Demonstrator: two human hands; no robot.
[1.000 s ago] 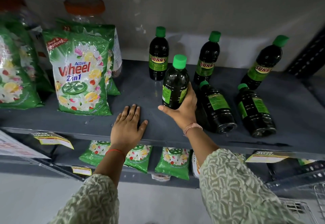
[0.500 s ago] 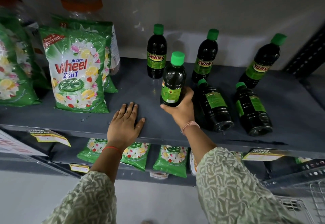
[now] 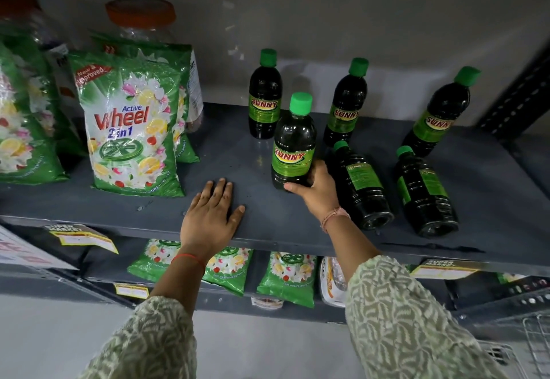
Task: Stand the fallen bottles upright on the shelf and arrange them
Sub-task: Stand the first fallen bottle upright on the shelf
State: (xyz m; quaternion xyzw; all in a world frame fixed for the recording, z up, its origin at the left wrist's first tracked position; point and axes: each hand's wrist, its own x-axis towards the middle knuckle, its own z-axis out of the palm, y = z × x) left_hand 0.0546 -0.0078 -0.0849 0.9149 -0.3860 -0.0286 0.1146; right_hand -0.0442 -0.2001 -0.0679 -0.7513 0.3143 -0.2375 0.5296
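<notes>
My right hand (image 3: pixel 318 191) grips the base of a dark green-capped Sunny bottle (image 3: pixel 294 143), which stands upright on the grey shelf (image 3: pixel 238 152) with its label facing me. Three more bottles stand upright behind it: one at back left (image 3: pixel 265 96), one at back middle (image 3: pixel 345 105), one at back right (image 3: pixel 440 114). Two bottles lie on their sides to the right of my hand, caps pointing away: the nearer one (image 3: pixel 360 185) and another (image 3: pixel 424 194). My left hand (image 3: pixel 212 215) rests flat on the shelf's front edge, fingers spread, holding nothing.
Green Wheel detergent bags (image 3: pixel 131 131) stand on the shelf's left half, with an orange-lidded plastic jar (image 3: pixel 140 21) behind them. Smaller detergent packets (image 3: pixel 285 277) lie on the lower shelf. A perforated metal upright (image 3: pixel 518 96) bounds the right end. Price tags (image 3: pixel 80 237) hang off the front edge.
The held bottle has been turned so its Sunny label now faces me, and it stands on the shelf. My left hand has stayed flat on the shelf edge.
</notes>
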